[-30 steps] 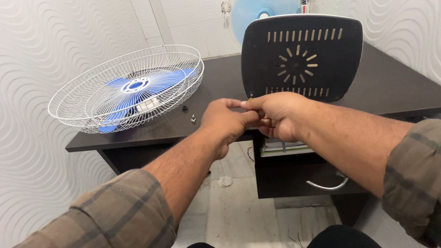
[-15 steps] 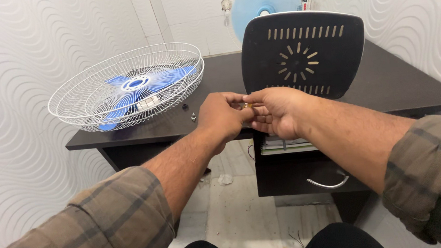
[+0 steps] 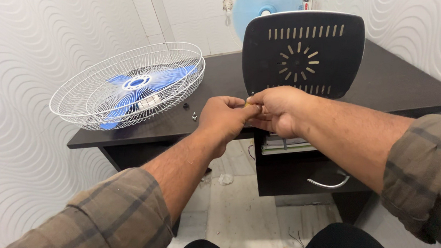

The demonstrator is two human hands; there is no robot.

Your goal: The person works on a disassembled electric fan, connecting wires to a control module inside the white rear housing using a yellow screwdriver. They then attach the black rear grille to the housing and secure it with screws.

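Your left hand point(image 3: 224, 119) and right hand point(image 3: 277, 112) meet at the front edge of the dark surface point(image 3: 404, 88), fingertips touching one another. Between them you pinch a tiny yellowish part point(image 3: 248, 104); it is too small to tell what it is. Both grips are drawn together on it, thumb and forefinger of each hand closed around the same spot, with the right hand's other fingers curled beneath.

The small part sits just in front of the lower left corner of the black slotted panel point(image 3: 303, 53), which stands upright on the surface directly behind your right hand. Whether the part touches the panel cannot be told.

To the left of your left hand, near it, a small screw point(image 3: 194, 116) and a dark round piece point(image 3: 185, 106) lie loose on the surface. Beyond them the white wire fan guard point(image 3: 127, 86) lies tilted on the left end of the surface, with the blue fan blades point(image 3: 137, 86) inside it. A second fan point(image 3: 266, 4) with a pale blue face stands behind the panel against the wall.

Below your right hand a drawer point(image 3: 306, 172) with a curved metal handle stands slightly open, flat things showing in its top. Both your sleeves are checked olive-brown cloth.
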